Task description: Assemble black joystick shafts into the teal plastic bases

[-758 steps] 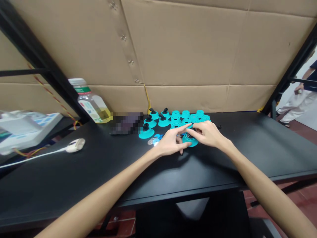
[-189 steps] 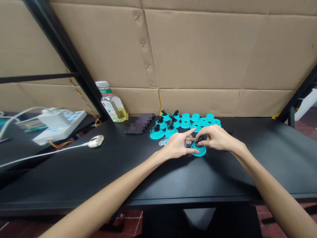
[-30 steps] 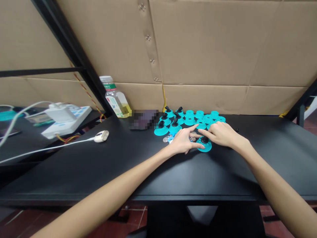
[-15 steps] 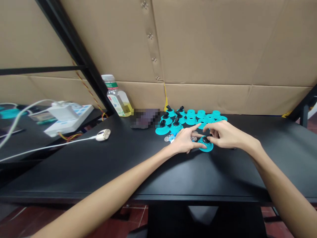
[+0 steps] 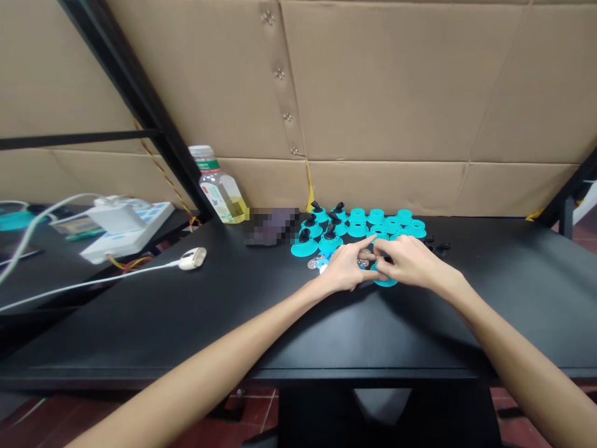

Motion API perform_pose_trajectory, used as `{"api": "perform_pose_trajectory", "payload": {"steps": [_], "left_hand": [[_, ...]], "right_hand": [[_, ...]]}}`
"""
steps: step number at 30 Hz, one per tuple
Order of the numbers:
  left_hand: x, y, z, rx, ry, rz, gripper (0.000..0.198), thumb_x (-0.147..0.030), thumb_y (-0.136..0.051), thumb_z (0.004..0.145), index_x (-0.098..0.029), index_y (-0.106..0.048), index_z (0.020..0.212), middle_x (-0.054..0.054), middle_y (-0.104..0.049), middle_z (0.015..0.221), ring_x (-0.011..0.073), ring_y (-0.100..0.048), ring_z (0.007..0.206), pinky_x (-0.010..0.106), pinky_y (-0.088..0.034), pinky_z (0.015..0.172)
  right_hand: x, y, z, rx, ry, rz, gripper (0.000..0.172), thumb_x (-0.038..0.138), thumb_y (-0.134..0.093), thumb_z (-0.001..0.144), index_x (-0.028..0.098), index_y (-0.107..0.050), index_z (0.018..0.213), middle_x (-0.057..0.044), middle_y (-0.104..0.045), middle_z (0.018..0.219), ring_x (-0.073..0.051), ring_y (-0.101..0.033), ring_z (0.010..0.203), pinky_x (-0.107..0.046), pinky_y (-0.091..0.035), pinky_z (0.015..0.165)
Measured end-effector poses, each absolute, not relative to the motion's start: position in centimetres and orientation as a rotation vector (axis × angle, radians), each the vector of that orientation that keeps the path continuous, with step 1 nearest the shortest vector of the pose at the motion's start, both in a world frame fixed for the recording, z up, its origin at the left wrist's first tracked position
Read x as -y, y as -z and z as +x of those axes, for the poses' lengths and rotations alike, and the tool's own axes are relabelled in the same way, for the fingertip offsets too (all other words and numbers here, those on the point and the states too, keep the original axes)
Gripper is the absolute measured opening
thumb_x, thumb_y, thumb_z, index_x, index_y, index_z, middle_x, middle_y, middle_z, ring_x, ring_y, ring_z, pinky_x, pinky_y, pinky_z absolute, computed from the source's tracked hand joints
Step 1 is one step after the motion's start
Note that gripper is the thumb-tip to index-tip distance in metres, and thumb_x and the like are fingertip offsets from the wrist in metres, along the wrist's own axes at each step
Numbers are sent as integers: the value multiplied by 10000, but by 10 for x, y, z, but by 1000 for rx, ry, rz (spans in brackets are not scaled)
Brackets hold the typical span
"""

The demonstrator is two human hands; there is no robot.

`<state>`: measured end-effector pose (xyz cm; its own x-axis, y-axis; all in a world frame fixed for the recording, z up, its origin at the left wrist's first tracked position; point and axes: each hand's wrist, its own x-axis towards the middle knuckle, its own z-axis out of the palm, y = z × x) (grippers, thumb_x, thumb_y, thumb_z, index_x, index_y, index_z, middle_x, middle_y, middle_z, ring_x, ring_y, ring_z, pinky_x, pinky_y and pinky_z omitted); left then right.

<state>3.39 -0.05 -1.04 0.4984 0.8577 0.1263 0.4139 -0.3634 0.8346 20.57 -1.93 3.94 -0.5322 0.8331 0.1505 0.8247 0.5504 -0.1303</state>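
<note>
A teal disc (image 5: 385, 282) lies on the black table (image 5: 261, 311), mostly under my fingers. My left hand (image 5: 344, 267) rests beside it, index finger stretched out and thumb on the disc's rim. My right hand (image 5: 407, 262) covers the disc from the right, fingers curled down on its middle. Behind them stand several teal discs, some with a black knob (image 5: 304, 235) on top, others bare (image 5: 375, 217). Small silvery pieces (image 5: 315, 264) lie left of my left hand. Two loose black knobs (image 5: 440, 247) lie to the right.
A plastic bottle (image 5: 217, 186) stands at the back by a black slanted frame bar (image 5: 140, 106). A white cabled device (image 5: 193, 257) lies to the left. A power strip (image 5: 125, 231) sits on the neighbouring surface. Cardboard (image 5: 396, 93) walls the back.
My right hand has moved left and down over the disc, hiding its black knob. The loose black knobs to the right have come into sight. My left hand has stayed put.
</note>
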Motion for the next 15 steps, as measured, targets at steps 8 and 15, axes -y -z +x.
{"api": "perform_pose_trajectory", "payload": {"steps": [8,15], "left_hand": [[-1,12,33,-1053,-695,1954,975,-475,-774,664,-216,-305,1478,110,-683,1171,69,-485,332,259,-441,450],[0,11,34,-1105,-680,1996,1010,-523,-765,655,-175,-299,1482,37,-749,895,89,-491,341,278,-464,540]], "right_hand": [[16,-49,222,2579,-509,-1221,241,310,-507,878,141,-676,847,5,-572,581,-88,-442,528,-228,-250,538],[9,-37,216,2534,-137,-1274,434,440,-469,902,140,-575,608,-11,-534,559,-88,-367,524,-249,-207,531]]}}
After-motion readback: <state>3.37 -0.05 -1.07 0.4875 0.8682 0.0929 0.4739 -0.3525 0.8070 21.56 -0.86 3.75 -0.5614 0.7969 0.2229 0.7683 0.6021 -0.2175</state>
